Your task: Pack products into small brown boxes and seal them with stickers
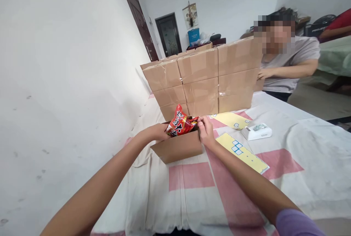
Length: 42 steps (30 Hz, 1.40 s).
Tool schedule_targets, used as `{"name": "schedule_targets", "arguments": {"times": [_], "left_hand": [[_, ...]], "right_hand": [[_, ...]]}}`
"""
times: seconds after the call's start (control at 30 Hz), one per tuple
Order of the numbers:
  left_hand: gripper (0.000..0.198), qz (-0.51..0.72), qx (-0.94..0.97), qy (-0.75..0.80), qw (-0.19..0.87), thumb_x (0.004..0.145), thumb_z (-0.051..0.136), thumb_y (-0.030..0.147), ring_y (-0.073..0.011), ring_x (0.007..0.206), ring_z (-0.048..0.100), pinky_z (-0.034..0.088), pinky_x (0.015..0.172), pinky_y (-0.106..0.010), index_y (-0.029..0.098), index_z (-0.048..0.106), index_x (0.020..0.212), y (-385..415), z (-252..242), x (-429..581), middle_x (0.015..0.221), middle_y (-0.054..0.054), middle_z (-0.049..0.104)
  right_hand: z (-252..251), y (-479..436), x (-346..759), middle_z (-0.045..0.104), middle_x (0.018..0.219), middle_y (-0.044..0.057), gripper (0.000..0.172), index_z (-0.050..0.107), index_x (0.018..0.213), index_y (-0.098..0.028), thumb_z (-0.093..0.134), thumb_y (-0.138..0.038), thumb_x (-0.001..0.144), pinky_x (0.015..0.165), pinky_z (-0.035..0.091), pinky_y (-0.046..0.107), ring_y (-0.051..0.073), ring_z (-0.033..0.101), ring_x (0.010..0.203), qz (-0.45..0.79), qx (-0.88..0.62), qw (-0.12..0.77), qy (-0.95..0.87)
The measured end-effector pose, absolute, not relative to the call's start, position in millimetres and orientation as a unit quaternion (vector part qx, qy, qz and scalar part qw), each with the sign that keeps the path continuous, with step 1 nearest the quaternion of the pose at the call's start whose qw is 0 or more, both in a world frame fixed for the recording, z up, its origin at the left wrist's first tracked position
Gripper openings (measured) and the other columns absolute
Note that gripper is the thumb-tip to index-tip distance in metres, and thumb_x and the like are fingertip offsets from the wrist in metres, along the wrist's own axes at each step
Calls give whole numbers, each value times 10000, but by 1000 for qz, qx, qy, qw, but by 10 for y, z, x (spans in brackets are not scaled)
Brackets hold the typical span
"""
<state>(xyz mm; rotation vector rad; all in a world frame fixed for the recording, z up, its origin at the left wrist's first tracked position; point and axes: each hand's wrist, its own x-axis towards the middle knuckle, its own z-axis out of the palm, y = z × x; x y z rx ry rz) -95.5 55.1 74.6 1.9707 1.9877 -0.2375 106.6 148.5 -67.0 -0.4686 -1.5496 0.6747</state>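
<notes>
the right hand [206, 133] has its thumb and fingers drawn together, pinching the dark, crumpled end of a red bag [179, 124] with large black characters on it. the left hand [160, 132] is at the bag's other end, reaching over the near left part of an open box [178, 150]; its fingers are hidden, so i cannot tell how far apart they are or whether they grip. the bag lies between the two hands, tilted in the mouth of the box, one corner sticking up above the fingers. the brown cardboard wall stands just below both hands.

beyond the fingers, near the bag, rises a stack of taped cartons [201, 79]. right of the right hand lie a yellow strip [244, 152] with blue-edged squares, a second yellow piece [227, 121] farther off, and a white packet [257, 132]. under it all is a pale cloth [153, 192] with pink patches. well beyond the right fingers, a person in a grey shirt [305, 51] has a hand at the stack's end.
</notes>
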Motion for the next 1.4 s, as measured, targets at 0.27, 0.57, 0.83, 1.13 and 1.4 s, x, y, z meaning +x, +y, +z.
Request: {"name": "schedule_targets", "arguments": {"times": [0.27, 0.57, 0.83, 1.13, 1.4], "left_hand": [[593, -112, 695, 701, 114, 787, 537, 685, -308, 921, 685, 502, 752, -364, 272, 627, 1203, 462, 904, -1148, 1026, -91, 745], [438, -30, 696, 707, 118, 778, 597, 522, -268, 1078, 637, 498, 852, -329, 266, 700, 1119, 244, 795, -1536, 1132, -51, 729], [536, 71, 717, 682, 129, 949, 393, 570, -235, 1171, 632, 493, 990, -360, 284, 560, 1370, 103, 614, -1320, 1389, -60, 616], [498, 173, 697, 680, 144, 972, 423, 574, -215, 1169, 652, 537, 954, -332, 271, 539, 1351, 4, 257, -1356, 1295, -57, 680], [786, 171, 669, 721, -59, 872, 636, 474, -360, 1466, 356, 215, 1181, -616, 266, 320, 1561, 315, 24, -1366, 1563, -157, 445]], "right_hand": [[-610, 1508, 1086, 529, 741, -11, 123, 493, 903, -229, 468, -318, 985, 636, 386, 304, 169, 503, 659, 295, -249, 615, -688], [-430, 1515, 1113, 652, 825, 38, 191, 632, 794, -219, 487, -178, 910, 734, 449, 337, 194, 607, 763, 245, -227, 526, -782], [-562, 1476, 1115, 610, 961, 69, 226, 566, 1154, -212, 485, -266, 950, 729, 492, 356, 207, 592, 812, 245, -197, 594, -740], [-752, 1476, 1044, 721, 999, 83, 303, 544, 1244, -234, 538, -280, 945, 853, 529, 456, 265, 677, 920, 233, -175, 523, -800], [-771, 1500, 933, 527, 1303, 144, 670, 447, 1357, -223, 541, -70, 712, 1021, 494, 522, 301, 545, 1208, 236, -253, 545, -764]]}}
